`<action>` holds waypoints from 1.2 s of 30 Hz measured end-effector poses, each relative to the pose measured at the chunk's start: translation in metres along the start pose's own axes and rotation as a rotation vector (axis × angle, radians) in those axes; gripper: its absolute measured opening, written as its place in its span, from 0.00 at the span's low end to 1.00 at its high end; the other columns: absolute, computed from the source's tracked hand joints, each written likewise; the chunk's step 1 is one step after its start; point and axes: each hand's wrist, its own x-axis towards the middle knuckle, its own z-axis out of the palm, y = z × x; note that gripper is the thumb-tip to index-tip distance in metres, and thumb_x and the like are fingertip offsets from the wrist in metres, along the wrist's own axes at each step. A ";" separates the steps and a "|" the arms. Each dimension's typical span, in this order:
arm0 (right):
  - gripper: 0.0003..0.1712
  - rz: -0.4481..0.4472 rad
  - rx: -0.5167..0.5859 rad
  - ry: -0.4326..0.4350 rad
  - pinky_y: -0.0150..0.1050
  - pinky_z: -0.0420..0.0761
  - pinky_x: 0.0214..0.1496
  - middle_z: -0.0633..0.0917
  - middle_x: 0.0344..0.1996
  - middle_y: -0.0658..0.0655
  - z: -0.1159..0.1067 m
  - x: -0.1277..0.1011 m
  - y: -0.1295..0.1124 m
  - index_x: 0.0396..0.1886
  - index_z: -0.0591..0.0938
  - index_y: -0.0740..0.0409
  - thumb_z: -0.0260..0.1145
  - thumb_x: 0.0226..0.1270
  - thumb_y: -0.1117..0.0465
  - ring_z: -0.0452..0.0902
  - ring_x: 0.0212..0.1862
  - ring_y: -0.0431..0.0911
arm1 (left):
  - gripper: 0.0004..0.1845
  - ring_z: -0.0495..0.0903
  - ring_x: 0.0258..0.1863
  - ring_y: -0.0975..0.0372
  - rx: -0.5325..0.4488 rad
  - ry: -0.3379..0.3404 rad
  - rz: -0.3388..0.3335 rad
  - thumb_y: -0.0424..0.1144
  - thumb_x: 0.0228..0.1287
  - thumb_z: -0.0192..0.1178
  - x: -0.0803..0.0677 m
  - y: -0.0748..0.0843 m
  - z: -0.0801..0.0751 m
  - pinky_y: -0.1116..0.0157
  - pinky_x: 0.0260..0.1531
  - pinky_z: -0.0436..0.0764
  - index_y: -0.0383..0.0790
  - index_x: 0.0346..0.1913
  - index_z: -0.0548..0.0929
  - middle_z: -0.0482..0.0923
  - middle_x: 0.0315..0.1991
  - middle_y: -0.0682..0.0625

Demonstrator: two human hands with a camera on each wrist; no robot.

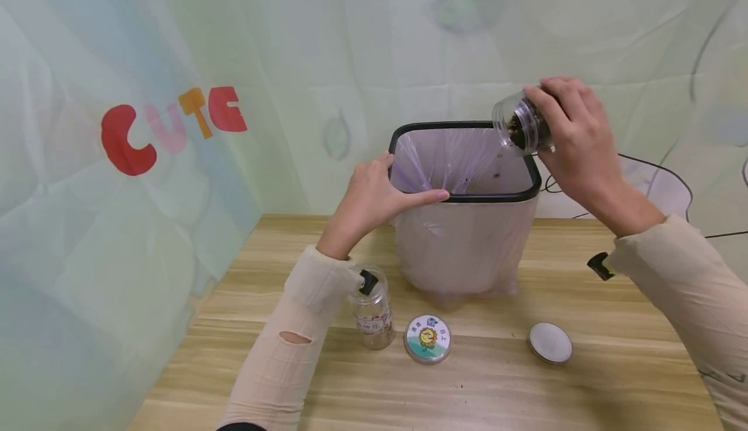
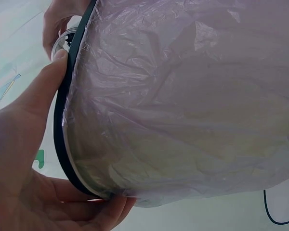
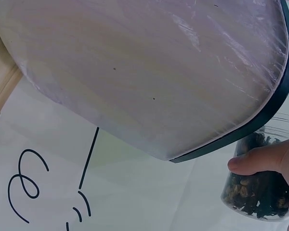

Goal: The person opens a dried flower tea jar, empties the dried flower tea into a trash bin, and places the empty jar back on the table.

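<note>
A small waste bin point(image 1: 467, 249) with a black rim and a pale purple liner stands on the wooden table. My left hand point(image 1: 380, 191) grips its near-left rim, thumb along the front edge; the left wrist view shows the hand point(image 2: 33, 144) on the black rim point(image 2: 62, 144). My right hand point(image 1: 575, 126) holds a clear jar point(image 1: 520, 126) of dark dried bits, tipped mouth-first over the bin's right corner. In the right wrist view the jar point(image 3: 260, 187) sits beside the bin's rim point(image 3: 274, 106), with a fingertip point(image 3: 245, 163) across it.
Near the table's front stand a second clear jar point(image 1: 372, 311) with a label, a round lid with a cartoon sticker point(image 1: 428, 338), and a plain silver lid point(image 1: 550, 342). A black cable point(image 1: 654, 165) runs behind the bin. A printed cloth backdrop hangs behind.
</note>
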 end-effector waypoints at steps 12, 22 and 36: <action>0.37 -0.012 -0.028 0.013 0.61 0.65 0.66 0.73 0.62 0.70 0.001 0.002 -0.001 0.65 0.75 0.61 0.61 0.54 0.85 0.64 0.65 0.65 | 0.64 0.66 0.68 0.47 -0.013 0.000 0.001 0.77 0.39 0.69 0.000 0.002 -0.001 0.54 0.62 0.72 0.31 0.72 0.67 0.69 0.68 0.37; 0.40 -0.012 -0.020 0.003 0.59 0.64 0.67 0.73 0.62 0.71 0.000 0.002 -0.002 0.65 0.75 0.61 0.65 0.51 0.85 0.64 0.65 0.65 | 0.64 0.65 0.69 0.47 -0.016 0.001 -0.003 0.76 0.39 0.69 -0.002 0.002 -0.001 0.53 0.63 0.71 0.31 0.72 0.66 0.68 0.69 0.37; 0.38 -0.038 -0.035 0.001 0.59 0.64 0.67 0.72 0.62 0.71 0.000 0.000 0.000 0.66 0.75 0.61 0.59 0.54 0.86 0.64 0.66 0.65 | 0.63 0.66 0.68 0.47 -0.012 0.008 0.004 0.75 0.39 0.70 -0.003 0.002 0.000 0.54 0.63 0.71 0.31 0.71 0.67 0.70 0.67 0.37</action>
